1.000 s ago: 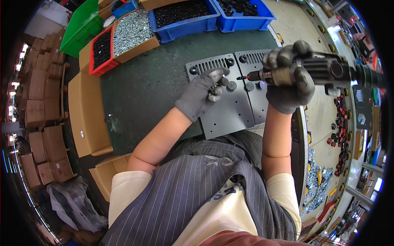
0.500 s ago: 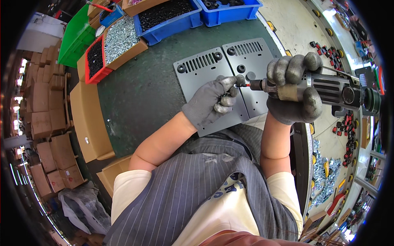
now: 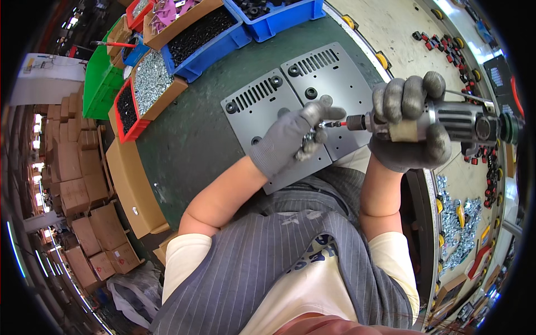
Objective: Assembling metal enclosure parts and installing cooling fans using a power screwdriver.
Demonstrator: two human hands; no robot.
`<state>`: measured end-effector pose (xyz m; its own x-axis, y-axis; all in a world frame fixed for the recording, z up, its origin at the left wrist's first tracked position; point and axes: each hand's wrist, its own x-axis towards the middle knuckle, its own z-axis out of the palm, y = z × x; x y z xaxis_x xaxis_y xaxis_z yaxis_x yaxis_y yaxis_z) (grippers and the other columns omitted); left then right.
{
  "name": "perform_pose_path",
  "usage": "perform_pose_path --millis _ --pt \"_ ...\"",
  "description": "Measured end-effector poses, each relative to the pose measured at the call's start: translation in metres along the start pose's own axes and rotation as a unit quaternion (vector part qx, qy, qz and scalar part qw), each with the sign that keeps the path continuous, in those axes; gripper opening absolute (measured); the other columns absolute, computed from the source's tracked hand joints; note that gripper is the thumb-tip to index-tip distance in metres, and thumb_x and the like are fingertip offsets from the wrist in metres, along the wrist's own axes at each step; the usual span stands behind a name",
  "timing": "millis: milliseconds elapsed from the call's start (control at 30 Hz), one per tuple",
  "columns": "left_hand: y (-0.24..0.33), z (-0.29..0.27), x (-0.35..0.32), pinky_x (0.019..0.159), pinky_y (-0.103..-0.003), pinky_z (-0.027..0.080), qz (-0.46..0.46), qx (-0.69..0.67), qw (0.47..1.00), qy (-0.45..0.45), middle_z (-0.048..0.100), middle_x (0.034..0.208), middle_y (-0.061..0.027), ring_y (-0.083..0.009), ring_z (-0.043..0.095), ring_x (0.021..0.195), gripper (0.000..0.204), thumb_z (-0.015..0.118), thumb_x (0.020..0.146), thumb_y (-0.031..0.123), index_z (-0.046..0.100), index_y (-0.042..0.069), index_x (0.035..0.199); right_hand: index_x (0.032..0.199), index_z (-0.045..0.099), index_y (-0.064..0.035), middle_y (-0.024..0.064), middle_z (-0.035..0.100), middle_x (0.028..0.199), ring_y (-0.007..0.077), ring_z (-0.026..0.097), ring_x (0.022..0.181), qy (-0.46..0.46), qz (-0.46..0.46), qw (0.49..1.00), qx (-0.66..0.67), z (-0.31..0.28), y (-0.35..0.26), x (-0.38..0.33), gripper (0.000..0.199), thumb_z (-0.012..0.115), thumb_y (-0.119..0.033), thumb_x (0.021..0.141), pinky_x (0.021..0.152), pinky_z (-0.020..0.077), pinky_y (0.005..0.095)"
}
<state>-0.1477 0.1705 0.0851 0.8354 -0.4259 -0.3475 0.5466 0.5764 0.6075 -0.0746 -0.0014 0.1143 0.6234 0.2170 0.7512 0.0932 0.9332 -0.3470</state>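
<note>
Grey-gloved hands meet over two grey plates (image 3: 290,120) lying side by side on the green table (image 3: 184,145), just in front of the person's striped apron. The right hand (image 3: 410,131) is wrapped tight around a driver (image 3: 446,120) held level above the plates' right edge, its bit pointing left. The left hand (image 3: 290,139) rests over the near plate, fingertips pinched at the bit's tip, where a screw (image 3: 325,125) seems to sit, and more small metal pieces (image 3: 307,146) are cupped in its palm. Beyond the plates stand a blue bin (image 3: 206,44) of dark parts and a box of bright screws (image 3: 151,84).

To do this well, I judge, the screw should sit straight on the bit before the tool tips toward a hole; the left fingers should let go before the trigger is pulled, and the driver should stay square to the plate.
</note>
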Motion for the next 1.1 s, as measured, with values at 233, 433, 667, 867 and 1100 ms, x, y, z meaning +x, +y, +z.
perform_pose_path --millis 233,433,667,867,1100 --pt "0.044 -0.032 0.039 0.062 -0.031 0.046 0.108 0.714 0.666 0.190 0.063 0.077 -0.0068 -0.0175 0.059 0.068 0.020 0.066 0.077 0.023 0.068 0.013 0.093 0.117 0.045 -0.0037 0.0083 0.055 0.084 0.0199 0.049 0.071 0.172 -0.018 0.984 -0.039 -0.018 -0.009 0.002 0.049 0.052 -0.025 0.074 0.067 0.0400 0.0343" --pt "0.051 -0.027 0.059 0.067 -0.036 0.048 0.103 0.767 0.615 0.151 0.064 0.085 -0.0083 -0.0248 0.061 0.076 0.026 0.066 0.076 0.029 0.066 0.013 0.096 0.114 0.046 -0.0015 0.0074 0.054 0.082 0.0190 0.050 0.070 0.204 0.006 0.976 -0.078 -0.025 -0.002 0.003 0.049 0.055 -0.024 0.071 0.066 0.0399 0.0336" --pt "0.057 -0.025 0.062 0.074 -0.037 0.047 0.113 0.822 0.545 0.123 0.063 0.091 -0.0108 -0.0270 0.060 0.087 0.029 0.065 0.077 0.030 0.064 0.018 0.104 0.113 0.047 -0.0002 0.0077 0.053 0.081 0.0196 0.050 0.069 0.226 0.028 0.956 -0.186 -0.040 0.001 0.020 0.049 0.056 -0.023 0.070 0.064 0.0414 0.0330" --pt "0.081 -0.021 0.118 0.071 -0.034 0.047 0.178 0.714 0.650 0.191 0.065 0.091 -0.0116 -0.0256 0.062 0.080 0.030 0.065 0.076 0.029 0.066 0.013 0.101 0.108 0.047 0.0052 0.0135 0.055 0.076 0.0224 0.057 0.066 0.253 0.023 0.897 -0.363 -0.073 0.013 0.061 0.041 0.054 -0.013 0.072 0.063 0.0480 0.0334" --pt "0.064 -0.027 0.148 0.074 -0.035 0.048 0.202 0.713 0.642 0.196 0.066 0.091 -0.0113 -0.0269 0.063 0.082 0.030 0.066 0.076 0.031 0.067 0.012 0.099 0.105 0.047 0.0047 0.0110 0.056 0.074 0.0198 0.058 0.063 0.222 0.078 0.889 -0.392 -0.107 0.046 0.086 0.035 0.056 -0.006 0.073 0.059 0.0486 0.0307"
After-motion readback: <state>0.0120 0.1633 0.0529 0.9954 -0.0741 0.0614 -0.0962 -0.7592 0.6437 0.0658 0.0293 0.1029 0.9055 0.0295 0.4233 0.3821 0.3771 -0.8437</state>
